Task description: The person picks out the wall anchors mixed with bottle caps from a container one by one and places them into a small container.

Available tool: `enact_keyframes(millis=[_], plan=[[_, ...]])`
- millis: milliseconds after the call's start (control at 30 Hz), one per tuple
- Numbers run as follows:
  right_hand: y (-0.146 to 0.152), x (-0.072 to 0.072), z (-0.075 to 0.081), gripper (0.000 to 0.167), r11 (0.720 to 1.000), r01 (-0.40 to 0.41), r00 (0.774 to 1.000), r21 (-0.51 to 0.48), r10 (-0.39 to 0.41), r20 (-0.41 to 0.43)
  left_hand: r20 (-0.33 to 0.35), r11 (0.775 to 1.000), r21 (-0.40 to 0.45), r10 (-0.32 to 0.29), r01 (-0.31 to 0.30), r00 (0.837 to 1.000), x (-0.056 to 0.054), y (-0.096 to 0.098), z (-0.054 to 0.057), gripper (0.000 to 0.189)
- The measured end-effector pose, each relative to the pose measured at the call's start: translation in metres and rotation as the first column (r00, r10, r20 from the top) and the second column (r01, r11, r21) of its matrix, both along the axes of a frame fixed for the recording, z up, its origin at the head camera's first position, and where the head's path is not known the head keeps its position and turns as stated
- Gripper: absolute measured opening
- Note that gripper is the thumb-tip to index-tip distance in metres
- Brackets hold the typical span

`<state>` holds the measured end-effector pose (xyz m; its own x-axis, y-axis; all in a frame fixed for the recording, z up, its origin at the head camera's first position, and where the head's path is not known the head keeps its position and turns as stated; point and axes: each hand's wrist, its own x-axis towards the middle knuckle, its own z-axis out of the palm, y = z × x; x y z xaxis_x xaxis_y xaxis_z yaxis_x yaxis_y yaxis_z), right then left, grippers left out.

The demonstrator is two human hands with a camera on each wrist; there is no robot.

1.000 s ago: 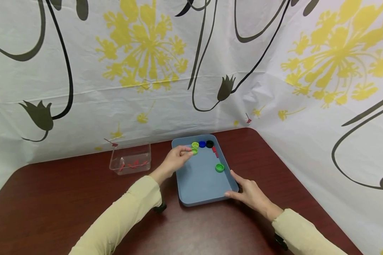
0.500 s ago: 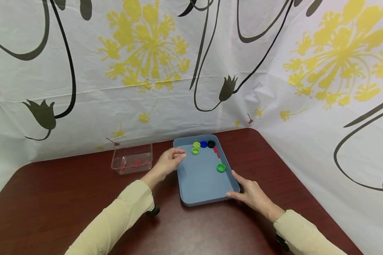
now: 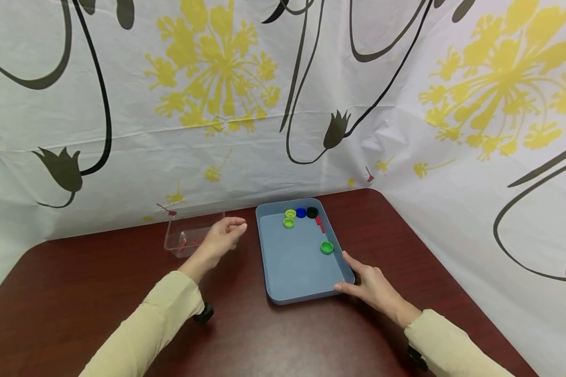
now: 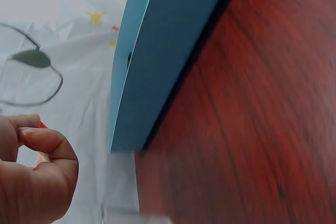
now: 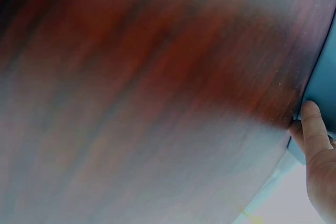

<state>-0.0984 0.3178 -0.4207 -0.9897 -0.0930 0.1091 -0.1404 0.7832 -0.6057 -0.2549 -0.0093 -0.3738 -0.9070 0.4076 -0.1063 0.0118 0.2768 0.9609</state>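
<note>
My left hand (image 3: 220, 240) is raised between the clear box (image 3: 172, 244) and the grey-blue tray (image 3: 290, 267), overlapping the box's right side in the head view. Its thumb and forefinger pinch a small red piece (image 4: 42, 125), mostly hidden by the fingertips. Around the tray's near right corner, my right hand (image 3: 376, 287) holds on, thumb at the front edge and fingers along the side. Inside the tray are two yellow-green bottle caps (image 3: 289, 223), a blue cap (image 3: 301, 212), a black cap (image 3: 312, 212), a green cap (image 3: 327, 247) and small red pieces (image 3: 320, 224).
Several red pieces (image 3: 183, 244) lie in the clear box at the left. All stand on a dark red-brown table (image 3: 99, 293). A white patterned cloth (image 3: 264, 173) hangs behind the table and along its right side.
My left hand has drawn back from over the tray, moving left toward the clear box. The right hand stays at the tray's corner, and the caps keep their places.
</note>
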Motion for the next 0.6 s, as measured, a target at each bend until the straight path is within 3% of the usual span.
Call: enact_keyframes(millis=[233,433,600], plan=[[0.000,-0.001,-0.001,0.085,1.000,0.005,1.000,0.005,-0.005,-0.011,0.005,0.998,-0.010,0.066,-0.066,0.998,-0.009,-0.036,0.005,0.046],[0.000,0.000,-0.001,0.086,1.000,-0.009,1.000,-0.022,0.010,0.008,-0.025,0.987,-0.082,0.133,-0.135,0.991,-0.014,-0.064,0.004,0.050],[0.001,0.000,-0.001,0.087,0.999,-0.010,1.000,-0.045,0.011,0.023,-0.020,0.981,-0.130,0.146,-0.148,0.989,-0.019,-0.083,0.002,0.054]])
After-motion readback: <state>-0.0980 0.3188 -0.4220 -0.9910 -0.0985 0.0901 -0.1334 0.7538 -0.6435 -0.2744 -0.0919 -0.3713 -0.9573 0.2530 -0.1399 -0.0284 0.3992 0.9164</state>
